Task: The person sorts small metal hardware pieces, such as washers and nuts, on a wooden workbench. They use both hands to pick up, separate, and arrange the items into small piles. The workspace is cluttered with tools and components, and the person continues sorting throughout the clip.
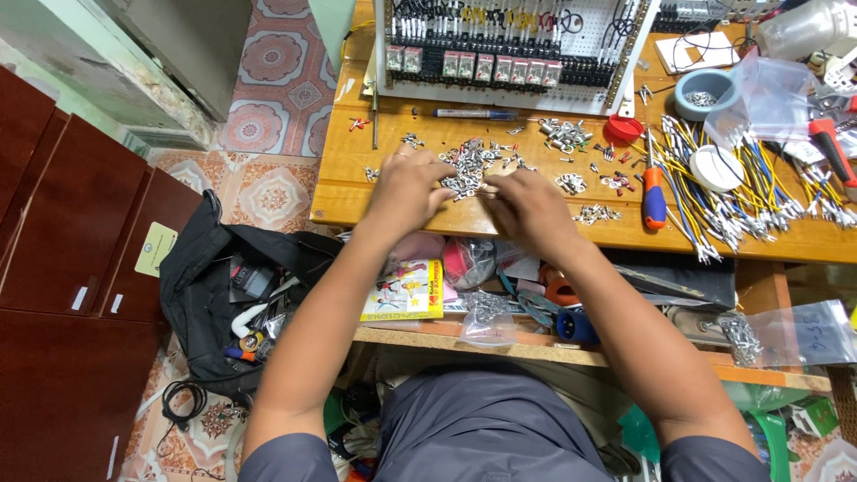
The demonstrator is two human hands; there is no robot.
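Wooden bench top (357, 192): both hands work close to its near edge, bare wood to their left, the right side crowded by a blue-handled screwdriver (654, 198) and a bundle of yellow and blue wires (714, 192). Left hand (409, 189) and right hand (528, 207) lie knuckles-up, fingers curled down. Fingertips meet at the near rim of the scattered metal terminals (470, 165); grip undeterminable.

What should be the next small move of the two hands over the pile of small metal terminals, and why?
Probably the right hand should pinch one terminal out of the pile of metal terminals while the left hand steadies the rest. Both hands rest on the wooden table at the near edge of the pile, fingertips close together; whether anything is already pinched between them cannot be told.
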